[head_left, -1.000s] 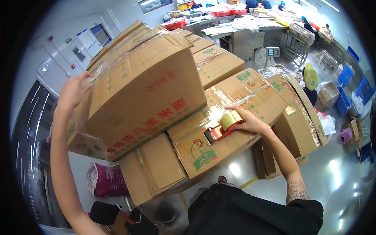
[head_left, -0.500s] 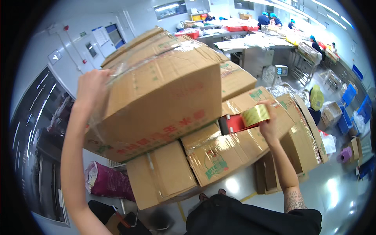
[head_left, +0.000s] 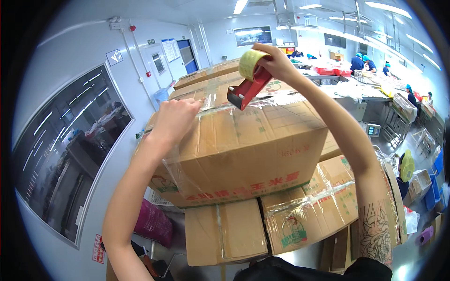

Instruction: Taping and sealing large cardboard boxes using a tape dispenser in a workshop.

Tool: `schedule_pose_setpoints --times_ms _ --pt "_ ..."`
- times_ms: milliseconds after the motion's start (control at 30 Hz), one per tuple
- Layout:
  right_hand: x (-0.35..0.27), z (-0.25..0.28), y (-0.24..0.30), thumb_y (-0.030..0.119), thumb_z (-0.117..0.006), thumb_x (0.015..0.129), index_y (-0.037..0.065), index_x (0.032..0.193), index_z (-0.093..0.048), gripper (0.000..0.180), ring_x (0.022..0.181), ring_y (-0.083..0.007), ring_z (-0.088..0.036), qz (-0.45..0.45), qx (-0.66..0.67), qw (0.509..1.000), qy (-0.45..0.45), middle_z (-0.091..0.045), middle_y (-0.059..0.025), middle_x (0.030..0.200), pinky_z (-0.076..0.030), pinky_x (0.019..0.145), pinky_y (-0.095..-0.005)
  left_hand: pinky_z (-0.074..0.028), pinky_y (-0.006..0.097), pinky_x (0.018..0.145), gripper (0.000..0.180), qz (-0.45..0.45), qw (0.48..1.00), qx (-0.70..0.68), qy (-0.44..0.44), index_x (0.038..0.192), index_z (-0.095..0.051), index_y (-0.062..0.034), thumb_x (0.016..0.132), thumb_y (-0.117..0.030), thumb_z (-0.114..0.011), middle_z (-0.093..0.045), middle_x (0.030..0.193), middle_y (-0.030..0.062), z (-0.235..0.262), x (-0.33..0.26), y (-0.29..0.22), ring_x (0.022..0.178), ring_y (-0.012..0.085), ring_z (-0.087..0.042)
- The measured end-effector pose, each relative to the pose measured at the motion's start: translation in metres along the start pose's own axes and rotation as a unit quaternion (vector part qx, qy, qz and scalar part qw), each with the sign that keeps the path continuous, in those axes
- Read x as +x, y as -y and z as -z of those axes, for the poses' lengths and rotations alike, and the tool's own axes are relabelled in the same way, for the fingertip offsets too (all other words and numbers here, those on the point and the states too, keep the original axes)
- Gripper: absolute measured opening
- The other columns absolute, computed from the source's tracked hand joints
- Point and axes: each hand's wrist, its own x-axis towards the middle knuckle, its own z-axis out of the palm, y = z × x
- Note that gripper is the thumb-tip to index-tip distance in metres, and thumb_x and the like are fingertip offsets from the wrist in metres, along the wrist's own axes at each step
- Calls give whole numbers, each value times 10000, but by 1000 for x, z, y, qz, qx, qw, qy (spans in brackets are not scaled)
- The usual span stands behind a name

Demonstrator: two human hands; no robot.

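A large brown cardboard box (head_left: pixel 234 161) with red and green print lies before me on top of other boxes, its flap seam facing up. My right hand (head_left: pixel 275 63) is closed around a red tape dispenser (head_left: pixel 254 88) with a yellowish tape roll, held above the box's top with its dark front end tilted down. My left hand (head_left: pixel 177 116) rests at the left part of the top seam, fingers curled down; what they grip, if anything, is hidden. Loose clear tape (head_left: pixel 173 166) hangs on the box's left corner.
Two more cardboard boxes, a left one (head_left: pixel 201 234) and a right one (head_left: pixel 323 201), support the stack. A purple sack (head_left: pixel 153 225) stands at the lower left. Beyond the boxes, several people in blue caps work at tables. A scale display (head_left: pixel 373 130) stands at the right.
My right hand has lifted the tape dispenser from the lower right box to above the upper box. My left hand has shifted from the left corner onto the top seam. The view has tilted up.
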Motion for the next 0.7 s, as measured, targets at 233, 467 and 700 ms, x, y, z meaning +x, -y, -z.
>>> schedule_pose_setpoints --times_ms 233,467,700 --pt "88 -32 -16 27 -653 920 35 1133 -686 215 830 -237 -733 81 -26 995 48 -740 -146 913 -586 802 -352 -599 419 674 81 -36 998 31 48 883 -705 -76 875 -48 -630 -751 858 88 5 8 1 805 279 -772" --pt "148 -55 -20 57 -687 894 35 1153 -708 261 811 -263 -740 121 -13 992 14 -753 -171 928 -591 811 -362 -590 402 666 65 -51 995 38 74 887 -695 -64 861 -44 -639 -737 864 90 9 7 -8 807 271 -767" --pt "173 -100 -11 80 -720 854 54 1256 -730 403 938 -309 -759 169 6 977 128 -766 -212 1048 -594 857 -371 -582 424 692 40 -17 997 -17 70 892 -655 -41 884 -29 -618 -699 860 120 10 8 -4 803 317 -740"
